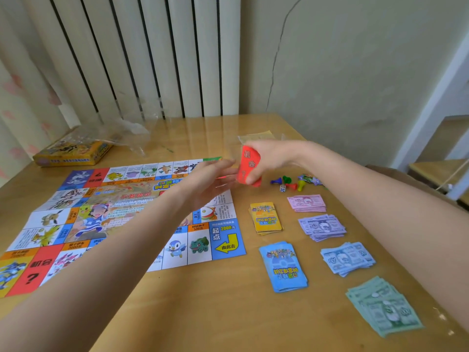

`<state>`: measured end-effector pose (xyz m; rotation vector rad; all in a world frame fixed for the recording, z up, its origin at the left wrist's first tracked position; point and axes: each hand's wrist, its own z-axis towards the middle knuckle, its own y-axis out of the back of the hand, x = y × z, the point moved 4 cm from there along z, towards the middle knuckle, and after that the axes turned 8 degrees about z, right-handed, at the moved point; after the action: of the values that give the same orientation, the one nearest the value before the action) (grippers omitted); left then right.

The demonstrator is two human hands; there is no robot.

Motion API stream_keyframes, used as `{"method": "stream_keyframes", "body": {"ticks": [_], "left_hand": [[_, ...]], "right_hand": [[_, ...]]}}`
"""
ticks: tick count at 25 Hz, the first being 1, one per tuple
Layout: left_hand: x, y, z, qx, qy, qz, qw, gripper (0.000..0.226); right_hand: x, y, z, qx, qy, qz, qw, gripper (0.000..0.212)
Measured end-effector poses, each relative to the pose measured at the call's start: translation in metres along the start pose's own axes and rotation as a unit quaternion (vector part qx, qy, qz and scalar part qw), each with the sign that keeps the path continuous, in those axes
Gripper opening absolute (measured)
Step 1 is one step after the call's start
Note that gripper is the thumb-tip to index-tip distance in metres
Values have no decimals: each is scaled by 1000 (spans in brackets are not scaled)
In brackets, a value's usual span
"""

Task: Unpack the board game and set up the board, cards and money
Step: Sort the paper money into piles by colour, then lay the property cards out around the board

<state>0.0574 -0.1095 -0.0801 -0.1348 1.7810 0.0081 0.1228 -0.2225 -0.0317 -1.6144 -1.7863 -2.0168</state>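
Item under handling: a red card deck (pixel 248 165), held in the air above the far right corner of the game board (pixel 121 219), clear of the table (pixel 228 313). The right hand (pixel 269 158) grips it, fingers curled round its far side, thumb low on the near edge. The left hand (pixel 210 179) is beside the deck with fingers extended and relaxed; whether it touches the cards or a clear wrapper cannot be told, as that area is blurred.

Already placed right of the board: yellow card deck (pixel 265 217), blue card deck (pixel 283 266), four money stacks, pink (pixel 307 203), purple (pixel 321 227), blue (pixel 347 259) and green (pixel 384 304), plus pawns (pixel 289 181) and a die (pixel 282 188).

Risks, as judged: the one-handed grip is loose enough that cards could fan and spill over the pawns below. The pawns sit near the deck and would topple if struck. The money stacks are loosely fanned; a passing forearm could scatter them.
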Motion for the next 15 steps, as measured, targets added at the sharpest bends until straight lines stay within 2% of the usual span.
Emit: {"method": "stream_keyframes", "body": {"ticks": [2,3,6,9,12,14,15], "left_hand": [[-3,2,-9,55,4,-37,998,33],[-4,2,-14,86,3,-61,994,44],[-10,6,-29,136,-16,-117,984,69],[-12,21,-42,127,-18,-155,980,88],[-15,36,-53,96,-28,-165,981,88],[-19,48,-61,63,-35,-188,979,75],[-21,54,-63,44,-37,-203,978,65]], "right_hand": [[18,-1,-8,38,23,161,986,47],[26,-3,-10,57,37,207,976,40],[46,-13,-11,96,66,249,961,35],[59,-21,-9,104,80,239,962,38],[70,-30,-5,74,86,216,970,53],[79,-31,-3,5,104,199,974,68],[83,-31,-2,-34,122,199,972,68]]}}
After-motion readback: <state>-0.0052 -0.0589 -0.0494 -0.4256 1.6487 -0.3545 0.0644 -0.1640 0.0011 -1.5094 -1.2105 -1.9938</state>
